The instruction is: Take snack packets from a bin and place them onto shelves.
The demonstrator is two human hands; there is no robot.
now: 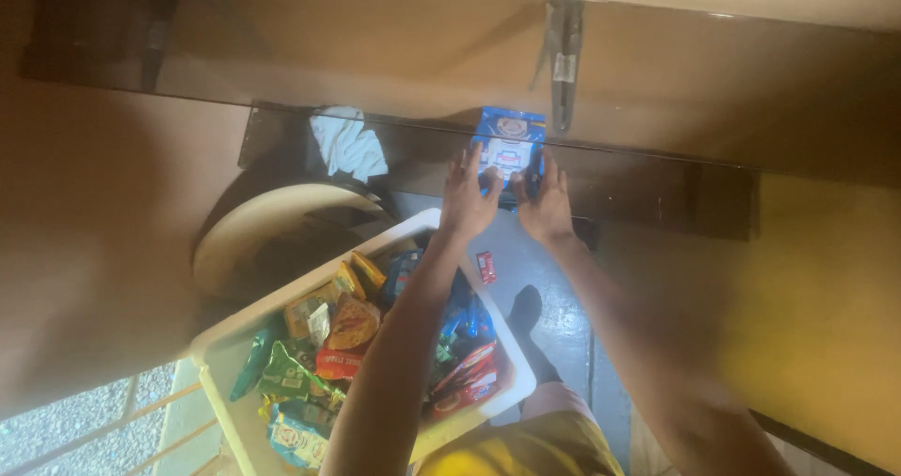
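Fingers of the left hand [466, 197] and right hand [544, 204] are spread and pressed against the lower edge of a blue packet [510, 145], gripping it from both sides; the packet stands upright on the edge of a dark wooden shelf [648, 194], well above the basket. Below the forearms sits a white plastic basket [235, 330], filled with mixed snack packets [338, 335] in green, orange, red and blue wrappers, lying loose and overlapping. One small red packet [485, 267] rests on the basket's upper rim, and a white cloth [349, 145] lies bunched on the shelf left of the hands.
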